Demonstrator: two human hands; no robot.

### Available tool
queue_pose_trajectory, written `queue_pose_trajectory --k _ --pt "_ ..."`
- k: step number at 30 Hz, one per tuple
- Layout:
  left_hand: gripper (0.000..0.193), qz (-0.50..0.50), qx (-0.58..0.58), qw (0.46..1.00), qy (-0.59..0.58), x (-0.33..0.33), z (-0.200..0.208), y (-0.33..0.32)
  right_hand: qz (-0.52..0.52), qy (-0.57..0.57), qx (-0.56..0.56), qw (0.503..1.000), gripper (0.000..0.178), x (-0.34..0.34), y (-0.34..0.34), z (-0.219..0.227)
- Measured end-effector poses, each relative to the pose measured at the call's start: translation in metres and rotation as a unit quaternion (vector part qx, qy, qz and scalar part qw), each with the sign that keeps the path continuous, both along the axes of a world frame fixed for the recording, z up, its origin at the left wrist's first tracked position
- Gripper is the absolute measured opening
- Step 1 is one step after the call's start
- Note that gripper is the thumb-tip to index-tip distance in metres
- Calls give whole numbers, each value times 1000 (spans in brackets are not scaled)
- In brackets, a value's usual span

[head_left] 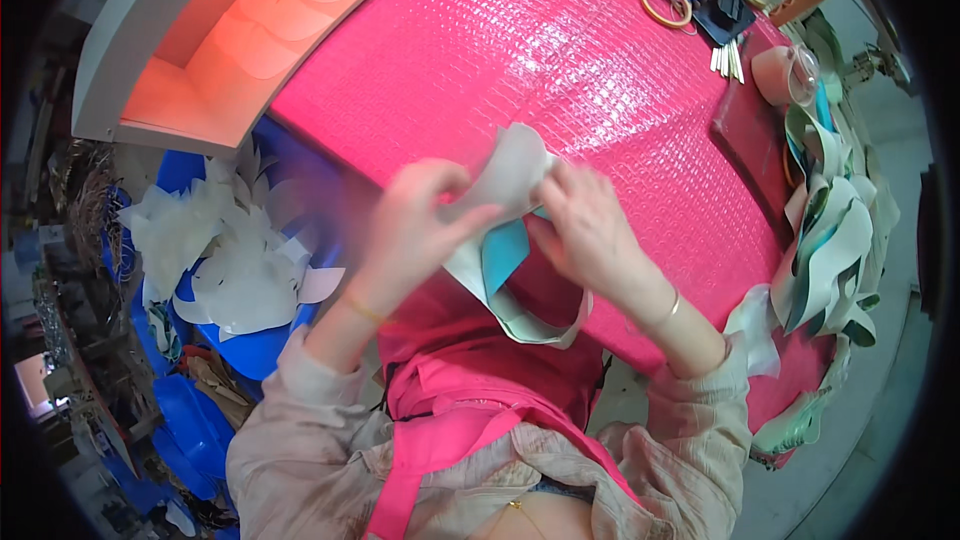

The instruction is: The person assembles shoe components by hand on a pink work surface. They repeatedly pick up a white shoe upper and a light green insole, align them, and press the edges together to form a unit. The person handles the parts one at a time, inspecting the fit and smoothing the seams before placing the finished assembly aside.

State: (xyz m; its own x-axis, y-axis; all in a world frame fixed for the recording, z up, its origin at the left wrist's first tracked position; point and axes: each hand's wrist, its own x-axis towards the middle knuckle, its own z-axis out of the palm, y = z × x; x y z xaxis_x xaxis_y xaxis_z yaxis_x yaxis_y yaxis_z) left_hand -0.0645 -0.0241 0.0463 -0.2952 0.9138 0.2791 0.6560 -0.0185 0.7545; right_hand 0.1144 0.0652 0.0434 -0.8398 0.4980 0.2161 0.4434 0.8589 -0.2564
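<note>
Both my hands hold a curved, pale shoe upper (508, 175) with teal lining (505, 254), just over the near edge of the pink-covered table (440, 60). My left hand (420, 225) is slightly blurred; its thumb and fingers pinch the pale upper part from the left. On the other side my right hand (588, 225) closes its fingers on the same piece. A loop of the upper hangs below the hands in front of a pink apron (450, 375). Part of the piece is hidden behind my fingers.
At the far left stands a white box (100, 90), glowing orange inside, with several pale pieces. Blue bins (255, 355) hold white cut pieces (235, 290). To the right are a pile of pale and teal uppers (835, 250), a pink cup (775, 75) and a tape roll (648, 12).
</note>
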Motion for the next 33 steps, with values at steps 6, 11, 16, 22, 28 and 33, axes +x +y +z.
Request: queue_pose_trajectory --k 6,11,16,22,28,33 --pt "32 -29 -8 997 74 21 5 36 18 -80 67 994 21 9 5 0" --pt "31 -84 -78 989 -97 -6 14 63 7 120 2 993 22 78 -4 21" --pt "27 -159 -80 967 -181 34 3 92 -79 -6 27 997 24 62 13 9" --pt "24 -161 -106 965 179 42 -6 114 -189 198 -259 926 17 102 20 5" --pt "32 -227 37 930 286 118 38 72 -185 55 -155 969 15 115 31 1" --pt "15 -150 14 871 468 135 -14 70 -98 -57 31 993 12 102 25 12"
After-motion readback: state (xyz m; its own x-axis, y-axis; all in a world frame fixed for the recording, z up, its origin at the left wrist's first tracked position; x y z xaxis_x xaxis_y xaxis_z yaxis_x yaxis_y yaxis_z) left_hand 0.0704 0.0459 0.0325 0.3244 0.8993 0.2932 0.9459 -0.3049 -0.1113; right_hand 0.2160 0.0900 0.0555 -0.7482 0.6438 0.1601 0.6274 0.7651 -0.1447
